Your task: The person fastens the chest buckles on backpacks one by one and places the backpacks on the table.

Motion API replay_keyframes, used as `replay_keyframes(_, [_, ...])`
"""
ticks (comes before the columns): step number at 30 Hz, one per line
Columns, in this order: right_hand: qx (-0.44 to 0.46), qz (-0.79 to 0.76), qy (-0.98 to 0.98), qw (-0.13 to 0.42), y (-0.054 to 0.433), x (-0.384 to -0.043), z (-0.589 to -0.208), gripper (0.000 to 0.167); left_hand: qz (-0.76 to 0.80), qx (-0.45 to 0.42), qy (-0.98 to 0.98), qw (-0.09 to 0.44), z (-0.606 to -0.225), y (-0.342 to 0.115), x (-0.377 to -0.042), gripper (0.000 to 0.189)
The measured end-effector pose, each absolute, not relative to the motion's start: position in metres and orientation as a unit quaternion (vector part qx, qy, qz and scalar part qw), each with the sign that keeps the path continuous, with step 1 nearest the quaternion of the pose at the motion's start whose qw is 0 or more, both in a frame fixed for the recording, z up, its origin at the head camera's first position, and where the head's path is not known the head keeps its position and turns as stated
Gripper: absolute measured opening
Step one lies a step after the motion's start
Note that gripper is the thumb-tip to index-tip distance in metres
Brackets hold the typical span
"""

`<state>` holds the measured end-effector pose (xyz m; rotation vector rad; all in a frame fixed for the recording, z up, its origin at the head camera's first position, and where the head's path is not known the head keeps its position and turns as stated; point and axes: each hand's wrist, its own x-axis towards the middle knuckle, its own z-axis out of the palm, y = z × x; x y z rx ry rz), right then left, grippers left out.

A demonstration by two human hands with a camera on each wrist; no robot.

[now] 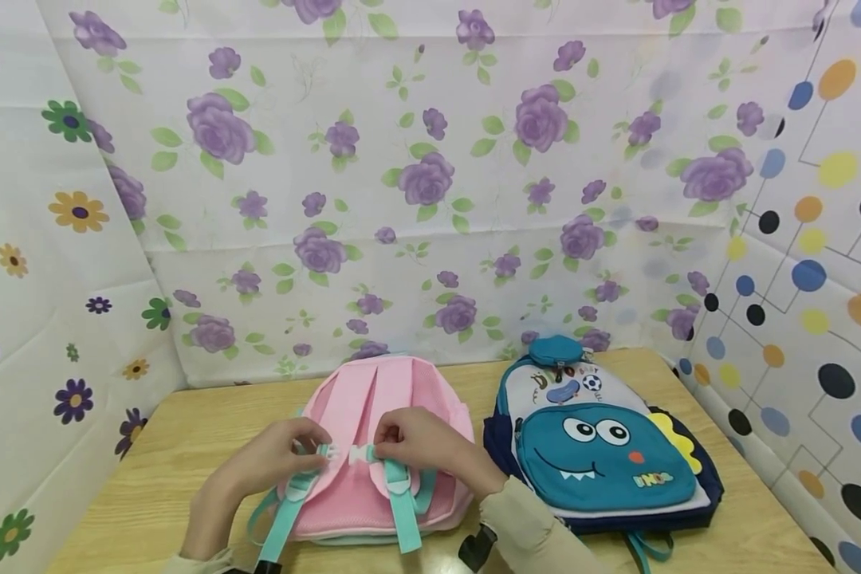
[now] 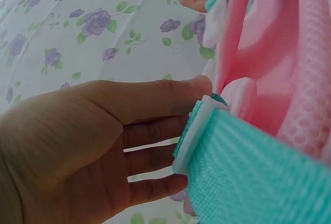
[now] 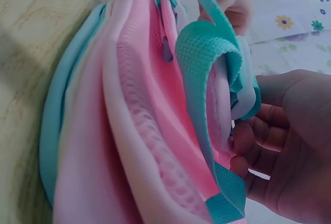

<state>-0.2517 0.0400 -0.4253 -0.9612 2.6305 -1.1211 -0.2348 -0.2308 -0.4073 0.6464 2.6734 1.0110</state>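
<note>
A pink backpack (image 1: 355, 510) lies with its shoulder straps facing up. Its chest strap has a white buckle in two halves, held a small gap apart. My left hand (image 1: 276, 456) pinches the turquoise webbing beside the left buckle half (image 1: 330, 451). In the left wrist view, a white strap slider (image 2: 194, 141) on turquoise webbing (image 2: 248, 167) stands in front of the fingers. With thumb and fingers, my right hand (image 1: 425, 440) pinches the webbing at the right buckle half (image 1: 359, 454). The right wrist view shows that hand at the strap's edge, fingertips partly hidden.
To the right lies a blue-and-white dinosaur backpack (image 1: 610, 458), with a small blue pouch (image 1: 556, 350) at its top. Both bags are on a wooden table (image 1: 151, 470). Flowered sheets (image 1: 373, 183) stand behind and at the left, and a dotted sheet (image 1: 796, 319) at the right.
</note>
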Motion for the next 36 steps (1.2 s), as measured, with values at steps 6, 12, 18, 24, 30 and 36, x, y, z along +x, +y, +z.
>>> replay_keyframes(6, [-0.313, -0.386, 0.865, 0.071, 0.042, -0.253, -0.421, 0.007, 0.344, 0.227, 0.906, 0.101, -0.408, -0.229, -0.235, 0.024])
replay_keyframes(12, [-0.311, -0.393, 0.862, 0.075, 0.042, -0.254, -0.419, 0.007, 0.333, 0.237, 0.909, 0.086, -0.406, -0.225, -0.237, 0.022])
replay_keyframes(18, [-0.307, -0.395, 0.862, 0.079, 0.043, -0.255, -0.418, 0.007, 0.323, 0.255, 0.908, 0.074, -0.404, -0.222, -0.237, 0.021])
replay_keyframes(24, [-0.305, -0.392, 0.865, 0.078, 0.045, -0.255, -0.415, 0.007, 0.327, 0.271, 0.903, 0.067, -0.404, -0.221, -0.236, 0.021])
replay_keyframes(30, [-0.309, -0.392, 0.863, 0.074, 0.046, -0.257, -0.415, 0.007, 0.340, 0.276, 0.896, 0.074, -0.405, -0.223, -0.236, 0.023])
replay_keyframes(36, [-0.306, -0.397, 0.862, 0.077, 0.048, -0.257, -0.417, 0.007, 0.339, 0.281, 0.895, 0.077, -0.404, -0.221, -0.236, 0.022])
